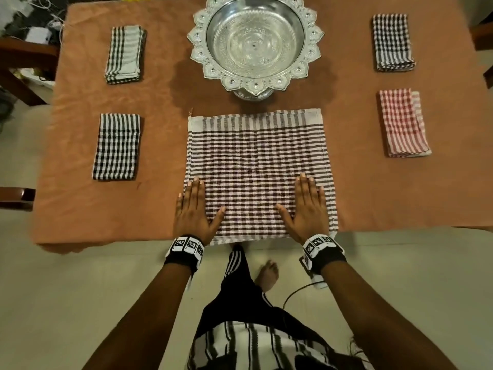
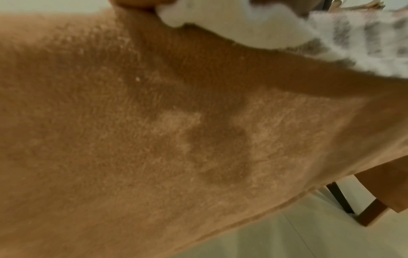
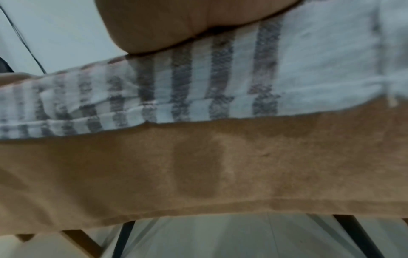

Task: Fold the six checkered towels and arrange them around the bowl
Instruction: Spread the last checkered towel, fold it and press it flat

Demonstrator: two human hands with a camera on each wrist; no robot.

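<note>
A brown-and-white checkered towel (image 1: 257,166) lies spread flat at the table's near edge, just in front of the silver bowl (image 1: 255,41). My left hand (image 1: 194,206) presses flat on its near left corner, fingers straight. My right hand (image 1: 306,206) presses flat on its near right part the same way. Two folded black checkered towels (image 1: 125,53) (image 1: 117,146) lie to the bowl's left. A folded black checkered towel (image 1: 392,42) and a folded red one (image 1: 402,122) lie to its right. The wrist views show only blurred towel edge (image 3: 198,83) (image 2: 357,34) and cloth.
An orange-brown cloth (image 1: 165,84) covers the table and hangs over its near edge. Wooden chairs (image 1: 24,62) stand at the left side. My bare foot (image 1: 266,275) and a black cable (image 1: 296,291) are on the pale floor below the table's edge.
</note>
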